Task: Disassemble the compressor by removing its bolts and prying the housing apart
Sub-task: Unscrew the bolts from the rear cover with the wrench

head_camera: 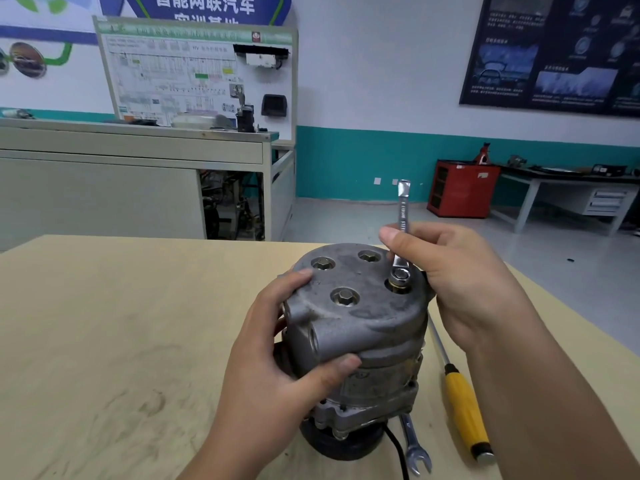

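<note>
Right hand (464,282) holds wrench (402,216) on compressor (363,327) bolt (400,274); banner (204,6) reads 智能网联汽车.

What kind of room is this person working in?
Most likely a car-repair training workshop. A big wiring-diagram board stands behind the table, a red metal cabinet stands farther back, and the right hand holds a wrench on a compressor.

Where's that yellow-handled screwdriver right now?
In the head view, the yellow-handled screwdriver lies on the table just right of the compressor, with a spare wrench lying between them.
</note>
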The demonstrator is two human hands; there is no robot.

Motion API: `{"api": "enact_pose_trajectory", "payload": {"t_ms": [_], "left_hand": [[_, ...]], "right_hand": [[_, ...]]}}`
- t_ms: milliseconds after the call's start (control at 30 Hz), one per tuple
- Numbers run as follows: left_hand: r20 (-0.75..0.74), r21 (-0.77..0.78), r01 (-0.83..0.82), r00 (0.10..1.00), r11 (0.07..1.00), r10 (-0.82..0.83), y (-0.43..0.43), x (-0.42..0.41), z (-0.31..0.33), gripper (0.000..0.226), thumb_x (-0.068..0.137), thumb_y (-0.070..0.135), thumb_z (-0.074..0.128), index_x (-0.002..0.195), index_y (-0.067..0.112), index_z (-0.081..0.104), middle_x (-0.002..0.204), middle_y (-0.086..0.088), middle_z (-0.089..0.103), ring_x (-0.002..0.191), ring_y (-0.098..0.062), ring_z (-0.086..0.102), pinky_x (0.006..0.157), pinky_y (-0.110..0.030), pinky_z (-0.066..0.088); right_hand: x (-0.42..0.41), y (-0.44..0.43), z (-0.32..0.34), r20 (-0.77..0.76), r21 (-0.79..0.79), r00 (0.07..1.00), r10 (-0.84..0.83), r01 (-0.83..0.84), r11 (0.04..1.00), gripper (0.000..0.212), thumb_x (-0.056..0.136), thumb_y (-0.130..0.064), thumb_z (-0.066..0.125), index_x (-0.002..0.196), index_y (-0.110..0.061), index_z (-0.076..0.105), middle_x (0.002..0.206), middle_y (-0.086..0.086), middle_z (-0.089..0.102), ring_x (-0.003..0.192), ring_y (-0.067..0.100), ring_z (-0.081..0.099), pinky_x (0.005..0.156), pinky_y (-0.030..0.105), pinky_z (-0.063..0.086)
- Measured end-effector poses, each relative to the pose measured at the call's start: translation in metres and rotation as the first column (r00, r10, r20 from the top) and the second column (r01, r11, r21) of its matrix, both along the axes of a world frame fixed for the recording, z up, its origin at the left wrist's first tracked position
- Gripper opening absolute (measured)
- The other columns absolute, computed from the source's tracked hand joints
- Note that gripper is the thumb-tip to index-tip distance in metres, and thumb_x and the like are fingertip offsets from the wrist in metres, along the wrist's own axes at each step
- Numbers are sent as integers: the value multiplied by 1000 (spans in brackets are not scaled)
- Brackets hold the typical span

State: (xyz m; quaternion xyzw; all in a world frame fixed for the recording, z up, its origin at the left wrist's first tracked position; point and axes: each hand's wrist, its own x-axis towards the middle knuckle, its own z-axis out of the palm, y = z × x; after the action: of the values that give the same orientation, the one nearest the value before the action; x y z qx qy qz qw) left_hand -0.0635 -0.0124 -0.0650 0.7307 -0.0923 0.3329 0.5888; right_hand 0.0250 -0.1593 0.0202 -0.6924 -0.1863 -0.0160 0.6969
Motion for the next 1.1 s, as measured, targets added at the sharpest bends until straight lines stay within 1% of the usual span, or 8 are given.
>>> {"api": "enact_pose_trajectory", "payload": {"t_ms": [233,333,433,533,667,867,1000,1100], "left_hand": [[14,-1,14,1000,1000,-14,-1,0,1,68,52,46,79,113,57,52,123,5,61,113,-18,61,91,-45,53],[15,8,17,1000,1000,-17,-1,1,1,68,52,45,80,112,58,52,122,4,62,112,-17,61,90,-43,53],[25,-17,31,999,999,-31,0,2,0,67,52,43,81,111,57,53,120,7,64,111,-13,62,85,-29,54],[24,3,36,999,999,-36,1,3,-1,70,53,44,82,116,55,52,126,6,60,117,-17,59,94,-42,50],[-10,25,13,1000,1000,-12,1,3,-2,72,52,48,81,117,57,50,125,3,61,116,-19,60,94,-53,49],[-17,21,0,1000,1000,0,1,2,-1,70,52,49,80,115,58,50,124,6,60,116,-15,58,94,-52,50],[-26,39,-4,1000,999,5,0,2,-1,72,52,50,79,117,57,49,126,5,60,117,-17,58,95,-53,49],[-18,43,-21,1000,999,22,0,2,-1,72,52,50,78,117,57,49,125,6,60,117,-17,58,95,-53,48]], "right_hand": [[-14,2,0,217,-163,976,32,4,987,15,82,-22,69,69,-22,75,59,-11,66,56,-1,59,52,14,44],[-24,0,-2,376,-292,924,75,42,955,14,83,-25,65,75,-32,74,75,-16,68,75,-1,63,64,13,46],[-34,-6,-12,568,-368,819,79,167,915,12,86,-36,59,82,-41,69,87,-22,63,94,1,53,79,12,38],[-39,-15,-27,644,-292,763,47,188,938,15,75,-43,60,89,-42,66,100,-29,61,105,2,49,86,6,33],[-39,-20,-44,630,-191,775,46,98,977,34,69,-50,66,100,-38,62,107,-23,61,112,11,52,93,20,41],[-36,-5,-58,463,307,881,-93,-61,950,30,90,-46,51,98,-24,69,109,0,69,110,19,61,90,21,48],[-32,4,-47,203,501,925,-321,183,846,21,91,-24,49,78,-22,66,79,-5,70,79,7,66,69,14,51],[-26,7,-32,22,578,955,-297,230,783,10,93,-9,52,90,-16,58,60,-10,65,57,0,61,53,11,47]]}}
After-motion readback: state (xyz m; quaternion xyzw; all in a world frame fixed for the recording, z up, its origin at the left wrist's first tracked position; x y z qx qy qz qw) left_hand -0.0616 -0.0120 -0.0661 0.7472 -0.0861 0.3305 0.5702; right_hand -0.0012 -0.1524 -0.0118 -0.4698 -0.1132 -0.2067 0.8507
